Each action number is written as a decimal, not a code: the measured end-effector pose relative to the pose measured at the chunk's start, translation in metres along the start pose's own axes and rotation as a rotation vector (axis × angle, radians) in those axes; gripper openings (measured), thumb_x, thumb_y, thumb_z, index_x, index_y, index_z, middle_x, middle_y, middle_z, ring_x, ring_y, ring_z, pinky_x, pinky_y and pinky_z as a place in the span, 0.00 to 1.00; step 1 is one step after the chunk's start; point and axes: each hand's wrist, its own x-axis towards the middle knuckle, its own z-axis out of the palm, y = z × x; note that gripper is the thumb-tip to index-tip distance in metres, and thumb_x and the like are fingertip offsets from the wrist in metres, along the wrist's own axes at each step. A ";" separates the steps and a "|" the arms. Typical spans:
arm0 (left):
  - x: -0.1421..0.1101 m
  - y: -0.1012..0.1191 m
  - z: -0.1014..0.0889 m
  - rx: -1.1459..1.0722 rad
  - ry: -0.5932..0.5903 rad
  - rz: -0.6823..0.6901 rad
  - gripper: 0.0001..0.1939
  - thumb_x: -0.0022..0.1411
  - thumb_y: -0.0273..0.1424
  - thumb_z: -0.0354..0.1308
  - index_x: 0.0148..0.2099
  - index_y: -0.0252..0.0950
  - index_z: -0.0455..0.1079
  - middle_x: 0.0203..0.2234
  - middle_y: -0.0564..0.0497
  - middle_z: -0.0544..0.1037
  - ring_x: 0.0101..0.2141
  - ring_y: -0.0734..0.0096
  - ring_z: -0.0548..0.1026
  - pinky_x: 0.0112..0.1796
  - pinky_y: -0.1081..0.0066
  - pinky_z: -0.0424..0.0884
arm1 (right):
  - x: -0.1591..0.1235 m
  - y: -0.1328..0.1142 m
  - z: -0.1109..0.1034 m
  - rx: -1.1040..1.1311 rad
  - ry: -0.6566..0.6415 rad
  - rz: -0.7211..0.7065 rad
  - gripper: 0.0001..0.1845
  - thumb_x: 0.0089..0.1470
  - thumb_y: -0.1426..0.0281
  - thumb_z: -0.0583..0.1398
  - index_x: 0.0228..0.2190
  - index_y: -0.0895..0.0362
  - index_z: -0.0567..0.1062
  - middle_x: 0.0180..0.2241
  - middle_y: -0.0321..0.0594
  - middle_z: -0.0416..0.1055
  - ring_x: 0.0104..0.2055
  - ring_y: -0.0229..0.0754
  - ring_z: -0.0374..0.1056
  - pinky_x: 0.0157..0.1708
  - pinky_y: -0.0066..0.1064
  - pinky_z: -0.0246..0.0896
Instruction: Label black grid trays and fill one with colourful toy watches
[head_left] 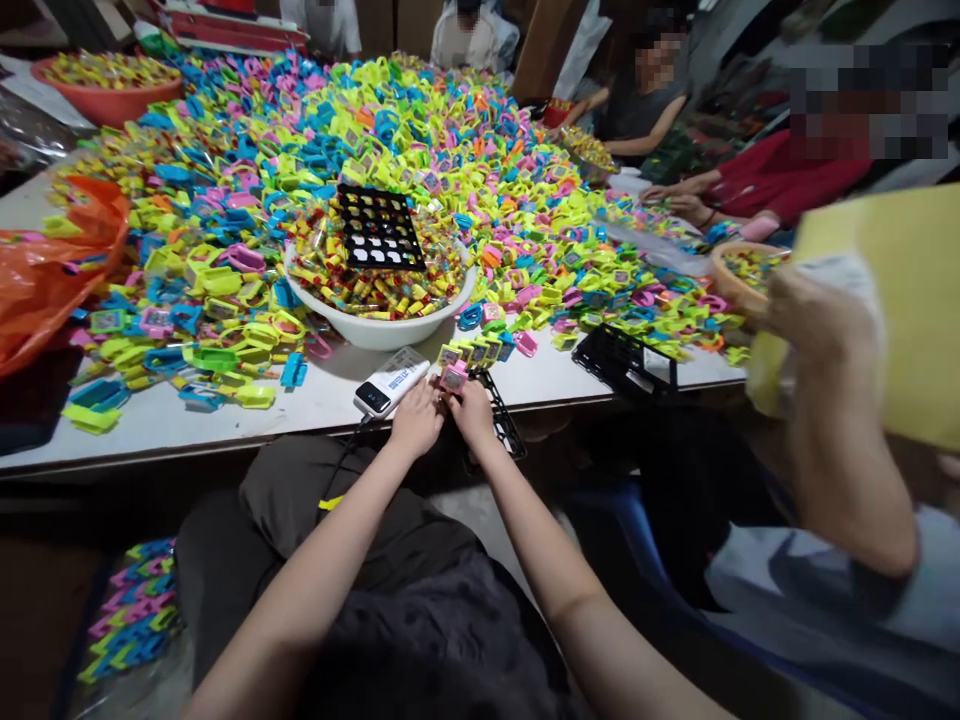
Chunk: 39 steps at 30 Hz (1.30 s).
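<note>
At the table's near edge, a pink toy watch (453, 377) with a square face sits between my hands. My right hand (472, 410) pinches it from the right. My left hand (417, 418) has its fingers closed at its left side; their tips are partly hidden. Just beyond, several yellow and blue toy watches (480, 350) stand in a row at a black slotted tray (508, 430), which sticks out past the edge under my right hand. A white power bank (373, 398) with a dark display and a cable lies beside my left hand.
A white basin (375, 332) of small wrapped candies holds another black tray (381, 228). Colourful toy watches (510, 190) are heaped behind it. More black trays (626, 362) lie to the right. A person's arm (840, 430) with a yellow box (892, 300) is close on my right.
</note>
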 end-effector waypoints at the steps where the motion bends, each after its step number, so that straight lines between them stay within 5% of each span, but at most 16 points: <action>1: 0.001 0.000 0.000 0.003 0.000 0.000 0.26 0.62 0.33 0.43 0.59 0.25 0.57 0.59 0.41 0.55 0.61 0.59 0.48 0.60 0.61 0.46 | -0.001 0.000 0.000 0.018 0.004 0.006 0.10 0.52 0.74 0.55 0.36 0.57 0.74 0.36 0.44 0.71 0.39 0.44 0.61 0.40 0.34 0.57; 17: 0.005 0.002 0.000 -0.012 -0.027 -0.013 0.28 0.62 0.40 0.42 0.61 0.31 0.54 0.60 0.46 0.55 0.61 0.58 0.47 0.59 0.59 0.49 | 0.005 0.007 0.001 0.114 -0.002 -0.037 0.09 0.49 0.74 0.58 0.34 0.56 0.76 0.35 0.42 0.72 0.39 0.43 0.63 0.42 0.34 0.58; 32: -0.002 0.002 0.003 0.034 0.038 0.030 0.28 0.62 0.40 0.44 0.60 0.30 0.55 0.59 0.44 0.56 0.60 0.58 0.50 0.59 0.59 0.47 | 0.003 0.006 -0.009 -0.138 -0.071 0.008 0.10 0.52 0.66 0.58 0.37 0.50 0.76 0.38 0.37 0.73 0.40 0.43 0.60 0.37 0.33 0.47; 39: -0.003 0.002 -0.001 0.048 0.025 0.015 0.27 0.62 0.39 0.44 0.60 0.32 0.56 0.60 0.46 0.55 0.60 0.60 0.50 0.59 0.60 0.48 | 0.005 -0.004 -0.014 -0.172 -0.101 0.053 0.12 0.51 0.63 0.59 0.36 0.55 0.76 0.35 0.40 0.73 0.39 0.43 0.61 0.35 0.31 0.46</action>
